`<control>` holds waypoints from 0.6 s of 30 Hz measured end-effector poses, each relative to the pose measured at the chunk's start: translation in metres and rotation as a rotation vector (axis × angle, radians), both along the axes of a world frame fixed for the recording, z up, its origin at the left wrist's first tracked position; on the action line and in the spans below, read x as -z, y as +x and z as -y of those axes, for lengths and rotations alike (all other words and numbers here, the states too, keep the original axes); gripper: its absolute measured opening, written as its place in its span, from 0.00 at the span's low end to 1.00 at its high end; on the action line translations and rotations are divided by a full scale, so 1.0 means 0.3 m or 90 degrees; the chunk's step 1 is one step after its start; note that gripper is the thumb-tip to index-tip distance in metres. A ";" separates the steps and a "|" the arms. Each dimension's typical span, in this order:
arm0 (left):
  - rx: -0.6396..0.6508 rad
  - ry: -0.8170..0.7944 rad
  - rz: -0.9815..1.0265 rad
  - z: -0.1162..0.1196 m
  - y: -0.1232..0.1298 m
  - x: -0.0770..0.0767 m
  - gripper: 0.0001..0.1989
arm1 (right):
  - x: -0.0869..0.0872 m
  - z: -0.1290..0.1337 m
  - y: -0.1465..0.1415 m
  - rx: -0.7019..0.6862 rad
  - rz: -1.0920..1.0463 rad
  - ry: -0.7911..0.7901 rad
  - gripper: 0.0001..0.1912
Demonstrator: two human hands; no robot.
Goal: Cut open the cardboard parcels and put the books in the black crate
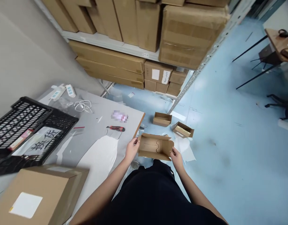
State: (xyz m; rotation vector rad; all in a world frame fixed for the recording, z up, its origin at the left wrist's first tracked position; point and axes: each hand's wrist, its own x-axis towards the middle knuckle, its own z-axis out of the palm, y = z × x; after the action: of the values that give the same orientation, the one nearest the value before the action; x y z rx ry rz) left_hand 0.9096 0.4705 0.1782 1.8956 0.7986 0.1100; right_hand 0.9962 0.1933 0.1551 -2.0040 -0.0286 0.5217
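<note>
An open brown cardboard box (pixel 153 145) is held in the air in front of my body, beside the table's right edge, with its inside facing up. My left hand (pixel 132 148) grips its left end, and my right hand (pixel 176 157) grips its right end. Two more open cardboard boxes, one upright (pixel 162 119) and one tilted (pixel 183 130), stand on the blue floor beyond it. A red and black utility knife (pixel 116 128) lies on the grey table (pixel 99 106) to the left of the held box.
A black crate (pixel 52 125) and a large carton (pixel 38 190) stand on the table at the left. White cable (pixel 83 106) and power strips (pixel 58 92) lie behind. Ahead rises a metal shelf (pixel 120 46) with cartons. White sheets (pixel 187 150) lie on the floor.
</note>
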 end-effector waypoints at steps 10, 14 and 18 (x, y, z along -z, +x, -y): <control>0.100 -0.007 -0.054 0.246 0.658 0.119 0.20 | 0.164 0.281 0.498 0.154 0.033 -0.050 0.27; 0.084 0.003 -0.095 0.255 0.810 0.167 0.28 | 0.224 0.380 0.673 0.223 0.029 -0.085 0.35; 0.069 -0.002 -0.104 0.221 0.802 0.175 0.27 | 0.267 0.485 0.686 0.266 0.011 -0.097 0.37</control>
State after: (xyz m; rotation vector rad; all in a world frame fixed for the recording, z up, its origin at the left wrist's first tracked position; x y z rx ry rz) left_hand 1.1502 0.4041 0.1257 1.9591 0.8024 -0.1137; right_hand 1.2020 0.0478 0.0749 -2.0859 0.4221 0.2423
